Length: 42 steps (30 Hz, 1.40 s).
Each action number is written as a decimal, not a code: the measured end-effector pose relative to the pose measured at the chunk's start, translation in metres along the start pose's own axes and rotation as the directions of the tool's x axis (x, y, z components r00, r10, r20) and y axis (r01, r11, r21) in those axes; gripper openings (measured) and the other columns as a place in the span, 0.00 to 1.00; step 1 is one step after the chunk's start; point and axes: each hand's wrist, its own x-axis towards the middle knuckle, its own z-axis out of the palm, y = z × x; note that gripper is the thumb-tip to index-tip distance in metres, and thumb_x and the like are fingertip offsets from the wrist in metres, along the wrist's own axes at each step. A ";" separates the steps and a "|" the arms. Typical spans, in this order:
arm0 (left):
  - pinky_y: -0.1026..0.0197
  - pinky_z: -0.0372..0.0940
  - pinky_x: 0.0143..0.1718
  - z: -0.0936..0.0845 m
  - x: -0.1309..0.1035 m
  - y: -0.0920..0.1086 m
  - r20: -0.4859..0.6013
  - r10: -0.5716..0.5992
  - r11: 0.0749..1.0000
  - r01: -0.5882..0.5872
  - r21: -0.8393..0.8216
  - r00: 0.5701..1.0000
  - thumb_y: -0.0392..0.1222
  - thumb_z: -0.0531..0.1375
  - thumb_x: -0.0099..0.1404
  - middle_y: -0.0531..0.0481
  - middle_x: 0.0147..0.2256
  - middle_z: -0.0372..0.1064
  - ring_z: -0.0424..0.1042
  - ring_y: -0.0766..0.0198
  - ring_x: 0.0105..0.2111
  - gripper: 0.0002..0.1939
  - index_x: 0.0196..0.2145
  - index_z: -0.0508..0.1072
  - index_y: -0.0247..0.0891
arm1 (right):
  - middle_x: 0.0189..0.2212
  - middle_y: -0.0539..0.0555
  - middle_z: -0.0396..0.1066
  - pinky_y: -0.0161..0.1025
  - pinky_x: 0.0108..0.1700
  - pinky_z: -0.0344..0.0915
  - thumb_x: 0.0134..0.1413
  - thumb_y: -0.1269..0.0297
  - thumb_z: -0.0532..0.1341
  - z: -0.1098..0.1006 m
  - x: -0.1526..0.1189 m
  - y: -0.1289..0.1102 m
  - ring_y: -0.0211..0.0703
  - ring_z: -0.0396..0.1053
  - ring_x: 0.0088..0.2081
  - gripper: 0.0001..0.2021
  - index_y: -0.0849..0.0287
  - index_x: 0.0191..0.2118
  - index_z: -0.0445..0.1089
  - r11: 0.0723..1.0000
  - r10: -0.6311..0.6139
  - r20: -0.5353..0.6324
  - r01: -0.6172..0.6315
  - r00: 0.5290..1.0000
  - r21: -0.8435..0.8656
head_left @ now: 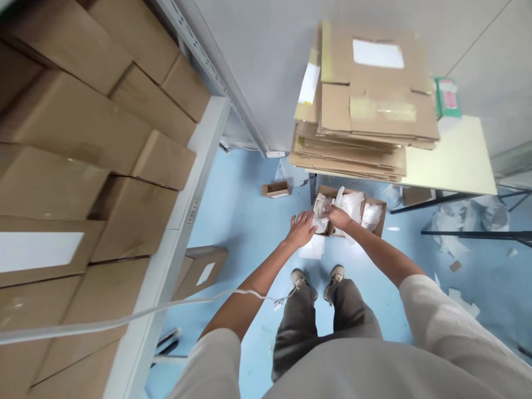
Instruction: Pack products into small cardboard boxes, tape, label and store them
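Below me, open cardboard boxes (379,221) stand on the blue floor with crumpled white packing material (350,206) inside. My left hand (301,229) is at the left side of the leftmost box, its fingers stretched out and slightly apart. My right hand (338,218) reaches into the same box from the right. Its fingers are curled together over the white material, and what they grip is too small to make out. A white sheet of paper (312,247) lies on the floor just below my left hand.
Left, a metal shelf (199,160) holds stacked cartons (75,116). Flattened cardboard (374,119) lies piled on a pale table (453,158) above the boxes. A white cable (183,302) crosses over my left forearm. A small open box (276,190) and a closed carton (208,271) sit on the floor.
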 end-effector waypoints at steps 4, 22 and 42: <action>0.33 0.45 0.76 -0.043 -0.020 0.029 0.017 0.010 1.000 -0.010 -0.011 1.000 0.45 0.53 0.79 0.37 0.77 0.54 0.50 0.43 0.77 0.32 0.77 0.58 0.42 | 0.59 0.67 0.71 0.47 0.58 0.71 0.67 0.79 0.55 -0.035 -0.036 -0.012 0.55 0.68 0.59 0.18 0.62 0.53 0.78 0.999 0.030 -0.025 -0.029 0.999 0.038; 0.34 0.46 0.76 -0.135 -0.038 0.140 0.100 0.306 0.951 -0.309 0.018 0.947 0.42 0.52 0.78 0.38 0.76 0.55 0.51 0.44 0.77 0.32 0.76 0.59 0.41 | 0.58 0.67 0.69 0.46 0.55 0.71 0.72 0.75 0.55 -0.135 -0.201 -0.038 0.55 0.67 0.56 0.14 0.62 0.52 0.77 0.945 0.328 -0.178 -0.319 0.928 0.076; 0.51 0.70 0.60 -0.085 -0.014 0.536 0.227 0.567 0.815 -0.501 -0.291 0.792 0.44 0.56 0.77 0.40 0.55 0.80 0.80 0.51 0.53 0.30 0.73 0.64 0.36 | 0.61 0.65 0.67 0.47 0.58 0.71 0.73 0.76 0.52 -0.169 -0.570 0.073 0.55 0.65 0.60 0.17 0.59 0.54 0.76 0.660 0.747 -0.311 -0.709 0.587 0.247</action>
